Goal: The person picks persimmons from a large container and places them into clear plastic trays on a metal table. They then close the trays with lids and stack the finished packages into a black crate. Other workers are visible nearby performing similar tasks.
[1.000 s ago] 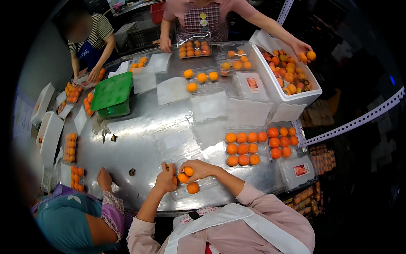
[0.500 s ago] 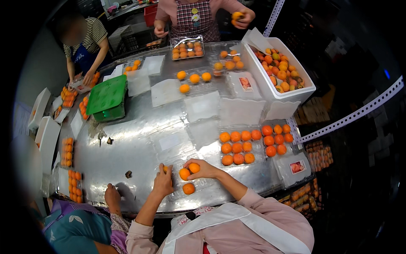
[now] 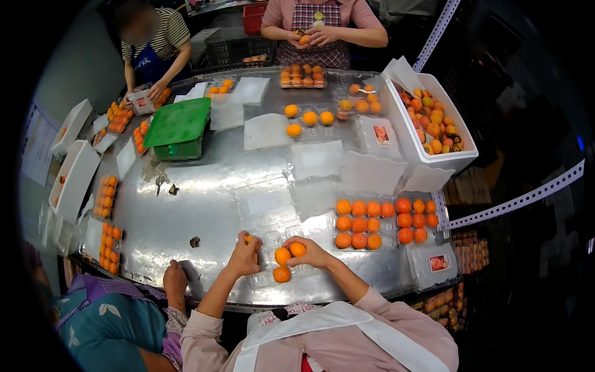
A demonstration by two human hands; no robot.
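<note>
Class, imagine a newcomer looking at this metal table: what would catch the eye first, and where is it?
Probably the rows of bright orange fruit at centre right, along with the white box heaped with more fruit at upper right. The green lid at upper left stands out against the silvery table. At lower centre, the right hand holds round fruits, while the left hand partly hides another.
</note>
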